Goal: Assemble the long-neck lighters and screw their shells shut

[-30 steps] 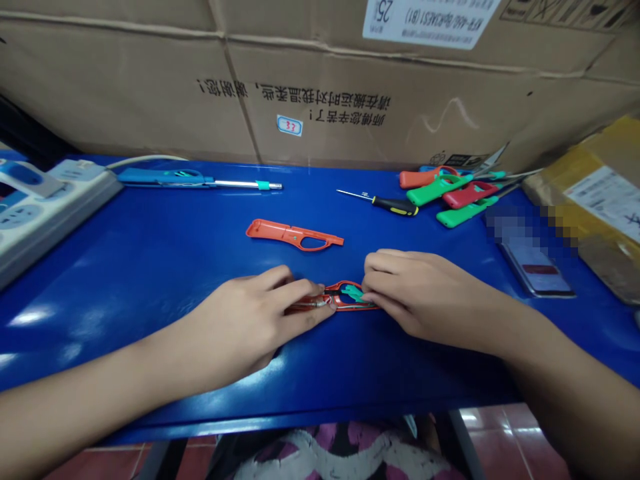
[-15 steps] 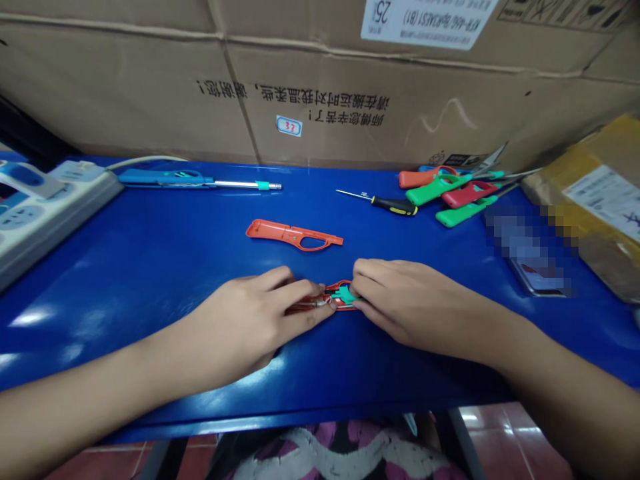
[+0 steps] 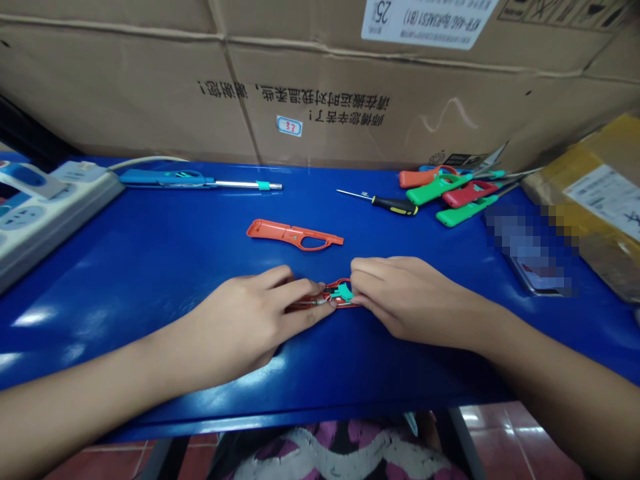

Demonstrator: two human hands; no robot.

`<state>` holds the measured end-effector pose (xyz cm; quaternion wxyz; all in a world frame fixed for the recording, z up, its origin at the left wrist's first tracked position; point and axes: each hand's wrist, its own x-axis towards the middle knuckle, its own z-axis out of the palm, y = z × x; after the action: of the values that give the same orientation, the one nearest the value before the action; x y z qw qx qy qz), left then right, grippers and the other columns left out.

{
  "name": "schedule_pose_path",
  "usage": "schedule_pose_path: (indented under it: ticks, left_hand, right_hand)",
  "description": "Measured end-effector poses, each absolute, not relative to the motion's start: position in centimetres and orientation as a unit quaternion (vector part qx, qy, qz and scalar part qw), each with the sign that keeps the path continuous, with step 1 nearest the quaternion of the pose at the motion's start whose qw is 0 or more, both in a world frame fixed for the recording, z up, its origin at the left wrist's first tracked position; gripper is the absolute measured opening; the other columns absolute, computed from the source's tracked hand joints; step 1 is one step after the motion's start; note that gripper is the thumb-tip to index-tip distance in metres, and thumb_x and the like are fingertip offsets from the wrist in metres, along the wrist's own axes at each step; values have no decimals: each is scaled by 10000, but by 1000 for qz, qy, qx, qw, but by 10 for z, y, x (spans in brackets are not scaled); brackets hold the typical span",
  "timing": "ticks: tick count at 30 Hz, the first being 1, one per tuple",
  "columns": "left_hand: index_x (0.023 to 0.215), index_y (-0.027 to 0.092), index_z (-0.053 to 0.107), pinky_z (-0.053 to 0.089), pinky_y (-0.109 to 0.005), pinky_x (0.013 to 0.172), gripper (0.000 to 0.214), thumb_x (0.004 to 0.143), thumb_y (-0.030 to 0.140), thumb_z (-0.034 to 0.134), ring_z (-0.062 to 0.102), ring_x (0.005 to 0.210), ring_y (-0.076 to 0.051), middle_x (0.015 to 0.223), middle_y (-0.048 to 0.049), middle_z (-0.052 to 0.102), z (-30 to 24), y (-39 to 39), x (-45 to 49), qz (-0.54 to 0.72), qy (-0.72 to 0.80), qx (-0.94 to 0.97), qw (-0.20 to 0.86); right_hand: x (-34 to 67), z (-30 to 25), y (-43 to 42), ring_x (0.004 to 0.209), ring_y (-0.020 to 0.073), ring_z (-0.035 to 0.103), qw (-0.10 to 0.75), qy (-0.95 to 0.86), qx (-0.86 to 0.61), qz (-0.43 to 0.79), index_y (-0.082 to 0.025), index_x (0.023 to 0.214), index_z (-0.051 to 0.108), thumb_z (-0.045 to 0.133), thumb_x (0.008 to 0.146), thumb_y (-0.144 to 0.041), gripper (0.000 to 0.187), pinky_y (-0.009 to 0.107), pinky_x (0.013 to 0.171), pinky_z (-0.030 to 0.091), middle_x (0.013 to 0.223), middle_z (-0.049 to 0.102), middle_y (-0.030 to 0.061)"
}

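An opened orange gas lighter (image 3: 345, 283) lies on the blue table between my hands, its inner parts showing. My left hand (image 3: 265, 310) is closed around its handle end, thumb and fingers pressing near the middle. A green trigger piece (image 3: 342, 292) sits in the shell beside a thin pale wire. Bent over the other end, my right hand (image 3: 400, 297) has its fingertips pinched at the trigger's right side; the exact grip point is hidden. Beyond them rests the loose orange shell half (image 3: 270, 231), inner face up.
A blue lighter (image 3: 170, 179) and a white power strip (image 3: 30, 213) are at the left. Toward the back right are a screwdriver (image 3: 395, 205), several coloured lighters (image 3: 463, 212), a blurred phone (image 3: 530, 253) and a taped package (image 3: 595, 220). A cardboard box (image 3: 150, 87) stands behind.
My right hand has shifted very slightly left and up over the lighter, and the green trigger piece has tilted a little. My left hand stays in place.
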<state>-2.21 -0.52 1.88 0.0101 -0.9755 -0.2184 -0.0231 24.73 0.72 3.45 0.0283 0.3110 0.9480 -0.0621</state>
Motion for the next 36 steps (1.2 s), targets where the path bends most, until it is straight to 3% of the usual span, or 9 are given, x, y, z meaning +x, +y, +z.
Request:
schedule_pose_path:
  ticks: [14,31,36]
  left_hand:
    - [1505,258,453,580,-395,747,568,950,143,496,589,970,-262,1302,-61,644,19,-5,-23,-29,-221,-975,11]
    - [1485,233,481,582,-384,726,582,917,127,550,585,964,-269,1271,-70,659,21,-6,-23,-36,-218,-975,18]
    - [1481,224,484,585,-387,728,599,898,112,567,588,953,-267,1258,-68,663,22,-5,-22,-35,-217,-975,24]
  right_hand:
    - [247,28,12,703,161,441,-17,952,299,-61,-168,895,554,417,1021,-188,187,314,611,270,877,545,29]
    - [249,26,14,719,118,477,-77,907,345,-227,-189,866,519,460,994,-197,141,280,629,295,849,535,-10]
    - [250,26,16,725,120,475,-89,921,319,-205,-183,878,530,458,1004,-203,146,274,631,309,863,532,-2]
